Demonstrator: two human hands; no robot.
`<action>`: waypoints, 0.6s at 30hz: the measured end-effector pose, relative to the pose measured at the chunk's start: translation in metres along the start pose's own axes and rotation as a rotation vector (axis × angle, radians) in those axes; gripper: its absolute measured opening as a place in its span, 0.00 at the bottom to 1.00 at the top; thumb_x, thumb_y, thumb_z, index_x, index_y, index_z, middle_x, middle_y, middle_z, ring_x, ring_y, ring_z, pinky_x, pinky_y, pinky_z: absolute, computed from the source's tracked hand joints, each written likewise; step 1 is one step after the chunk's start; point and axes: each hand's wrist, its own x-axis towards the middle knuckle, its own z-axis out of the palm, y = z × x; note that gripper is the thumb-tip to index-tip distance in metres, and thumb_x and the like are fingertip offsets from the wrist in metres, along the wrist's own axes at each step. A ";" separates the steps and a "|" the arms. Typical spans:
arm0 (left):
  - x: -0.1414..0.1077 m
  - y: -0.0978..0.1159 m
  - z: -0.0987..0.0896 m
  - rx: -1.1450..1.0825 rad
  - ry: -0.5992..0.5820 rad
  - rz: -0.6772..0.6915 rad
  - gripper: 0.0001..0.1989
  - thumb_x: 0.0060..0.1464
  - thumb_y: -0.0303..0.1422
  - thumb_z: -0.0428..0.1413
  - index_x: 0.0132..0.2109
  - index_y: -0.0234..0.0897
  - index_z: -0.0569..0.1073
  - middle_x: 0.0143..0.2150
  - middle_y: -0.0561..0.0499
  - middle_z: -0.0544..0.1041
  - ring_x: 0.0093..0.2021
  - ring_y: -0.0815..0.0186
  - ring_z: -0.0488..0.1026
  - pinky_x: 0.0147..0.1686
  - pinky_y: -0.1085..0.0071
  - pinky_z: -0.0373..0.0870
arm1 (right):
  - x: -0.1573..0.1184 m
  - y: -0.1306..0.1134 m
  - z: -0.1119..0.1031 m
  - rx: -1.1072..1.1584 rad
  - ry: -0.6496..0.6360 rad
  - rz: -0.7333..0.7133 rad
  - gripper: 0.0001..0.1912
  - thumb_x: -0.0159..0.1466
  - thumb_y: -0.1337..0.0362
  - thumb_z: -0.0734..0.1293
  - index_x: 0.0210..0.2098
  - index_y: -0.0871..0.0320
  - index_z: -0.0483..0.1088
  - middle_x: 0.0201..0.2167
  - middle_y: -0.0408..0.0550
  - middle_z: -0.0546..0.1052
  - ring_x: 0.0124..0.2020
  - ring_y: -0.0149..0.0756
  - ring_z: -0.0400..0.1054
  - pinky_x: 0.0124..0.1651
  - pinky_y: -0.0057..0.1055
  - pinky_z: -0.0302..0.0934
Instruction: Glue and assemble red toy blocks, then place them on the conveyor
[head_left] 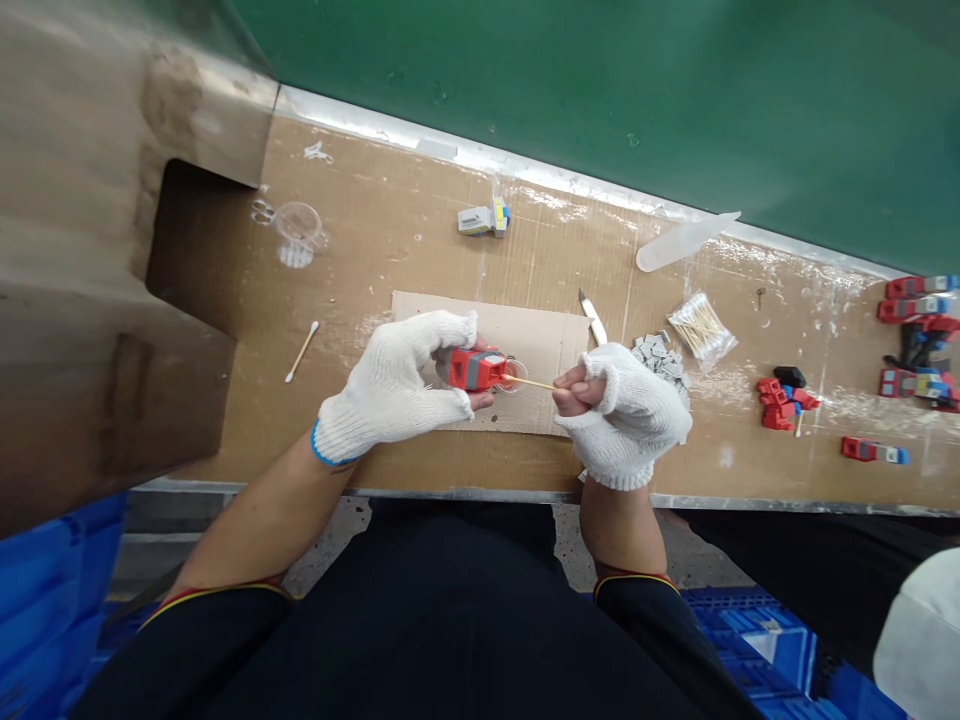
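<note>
My left hand [409, 375], in a white glove with bare fingertips, grips a red and grey plastic piece [478, 370] by its sides. In my gloved right hand [619, 405], a thin cotton swab [531, 382] is pinched between the fingertips. The swab's tip meets the right end of the red piece; whether it reaches inside is too small to tell. Below them lies a cardboard sheet [547, 335] with a small clear round dish [515, 374], partly hidden by the swab and the piece.
Small grey parts [661, 360] lie beside a knife [593, 318] and a bag of swabs [702, 328]. A grey and blue piece [484, 218] sits farther back. Red parts [780, 400] lie right. A metal housing [97, 250] stands left. A person's white cap [922, 630] shows lower right.
</note>
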 end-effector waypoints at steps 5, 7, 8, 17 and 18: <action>0.000 0.000 -0.001 0.028 -0.008 0.048 0.13 0.52 0.33 0.77 0.42 0.41 0.83 0.42 0.52 0.88 0.40 0.60 0.86 0.43 0.66 0.87 | -0.005 0.003 0.002 0.093 0.042 0.024 0.17 0.75 0.60 0.78 0.30 0.49 0.74 0.26 0.36 0.81 0.23 0.32 0.73 0.26 0.32 0.71; 0.000 -0.002 0.000 0.037 -0.014 0.063 0.12 0.52 0.33 0.76 0.41 0.41 0.84 0.41 0.52 0.88 0.39 0.61 0.85 0.43 0.67 0.86 | -0.007 0.004 0.002 0.128 0.042 0.017 0.15 0.74 0.63 0.79 0.32 0.48 0.74 0.27 0.35 0.82 0.24 0.32 0.75 0.27 0.32 0.71; 0.000 -0.002 0.000 0.043 -0.013 0.069 0.12 0.52 0.32 0.76 0.41 0.41 0.84 0.41 0.53 0.88 0.38 0.62 0.84 0.42 0.68 0.85 | -0.008 0.005 0.001 0.130 0.038 0.022 0.14 0.73 0.64 0.79 0.33 0.48 0.75 0.28 0.35 0.83 0.25 0.32 0.76 0.28 0.32 0.72; -0.003 -0.011 0.001 0.104 -0.021 0.151 0.16 0.54 0.30 0.78 0.49 0.37 0.87 0.41 0.52 0.88 0.36 0.65 0.83 0.38 0.71 0.81 | -0.002 -0.004 0.006 0.186 0.051 0.053 0.15 0.74 0.59 0.79 0.32 0.49 0.77 0.27 0.38 0.83 0.24 0.33 0.77 0.25 0.30 0.73; -0.003 -0.011 0.001 0.112 -0.025 0.150 0.16 0.54 0.30 0.78 0.49 0.37 0.87 0.41 0.52 0.88 0.36 0.64 0.83 0.38 0.70 0.82 | -0.001 -0.005 0.008 0.201 0.046 0.045 0.15 0.75 0.59 0.79 0.32 0.49 0.77 0.26 0.37 0.82 0.23 0.32 0.76 0.25 0.30 0.73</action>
